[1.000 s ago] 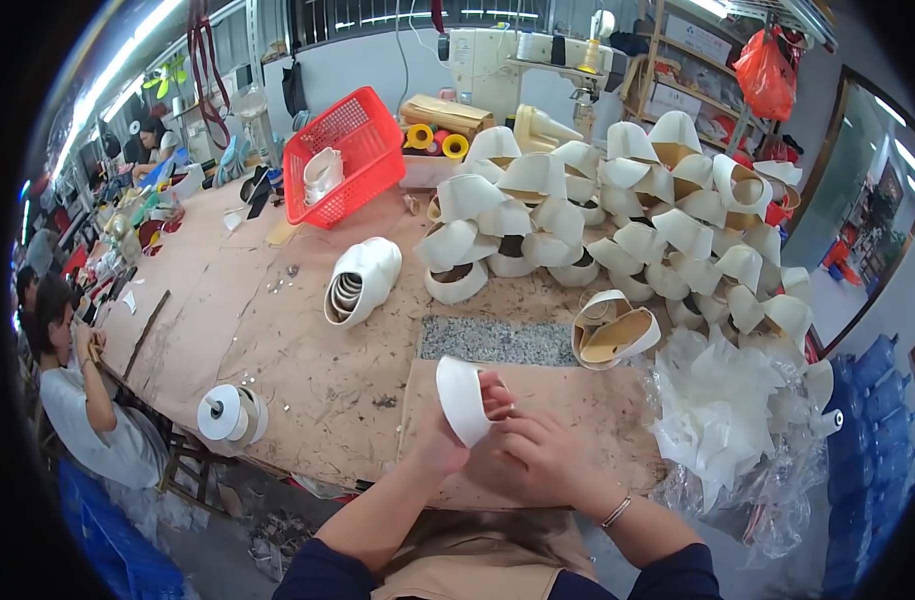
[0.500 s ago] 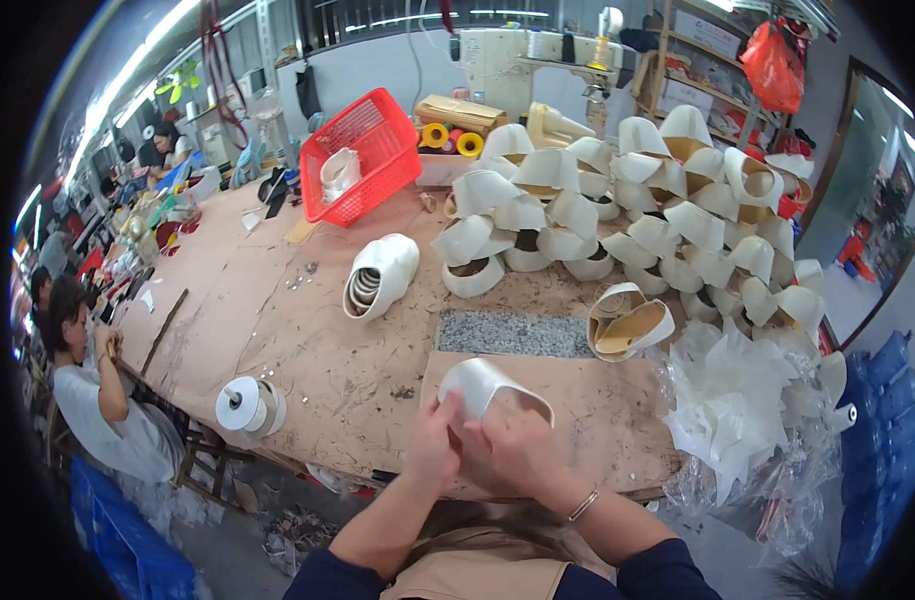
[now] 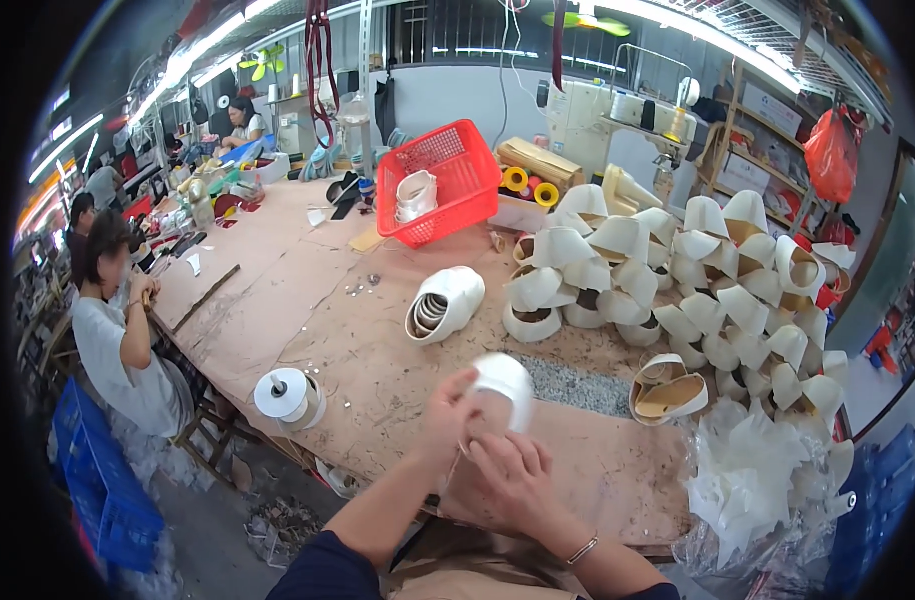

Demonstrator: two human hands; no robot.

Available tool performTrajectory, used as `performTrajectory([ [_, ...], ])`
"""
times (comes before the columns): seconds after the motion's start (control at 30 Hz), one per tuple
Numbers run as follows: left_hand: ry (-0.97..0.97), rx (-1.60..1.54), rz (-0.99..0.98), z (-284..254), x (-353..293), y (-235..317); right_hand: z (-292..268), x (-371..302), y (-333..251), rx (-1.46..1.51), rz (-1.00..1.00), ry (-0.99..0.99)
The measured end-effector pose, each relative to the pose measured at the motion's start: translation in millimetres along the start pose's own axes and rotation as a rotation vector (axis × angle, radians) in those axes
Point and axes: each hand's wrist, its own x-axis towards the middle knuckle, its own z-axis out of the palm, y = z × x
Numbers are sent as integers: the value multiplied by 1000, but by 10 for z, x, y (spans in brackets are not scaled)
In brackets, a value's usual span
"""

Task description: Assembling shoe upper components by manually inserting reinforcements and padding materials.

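Upper (image 3: 508,378), white, motion-blurred, in head view: held up over near part of worktop (image 3: 348,405), by left end of speckled slab (image 3: 583,387). Left hand (image 3: 448,412) at its left side, pinching edge between thumb and fingers. Right hand (image 3: 513,475) at its lower end, fingers bent, just beside left hand; firm grip or light touch, cannot tell, blurred. Tan-lined upper (image 3: 686,394) by right end of slab. Nested uppers (image 3: 463,295) lying beyond, left of slab. Big heap of uppers (image 3: 621,240) at far right. Crumpled plastic (image 3: 748,480) at near right. Red basket (image 3: 433,232) at back, white pieces inside. Spool (image 3: 290,402) near left edge. Co-worker (image 3: 128,350) seated at left, blue crate (image 3: 108,490) on floor nearby.
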Motion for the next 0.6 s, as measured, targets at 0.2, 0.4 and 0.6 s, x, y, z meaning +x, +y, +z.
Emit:
performTrajectory([
  [0.2,197,353,417,-835,1200,611,118,-307,-77,43,64,-168],
  [0.4,83,627,503,-1021,2622,226,92,-227,73,188,168,-127],
  [0.6,227,1111,986,535,1972,532,-334,-175,1137,554,638,68],
])
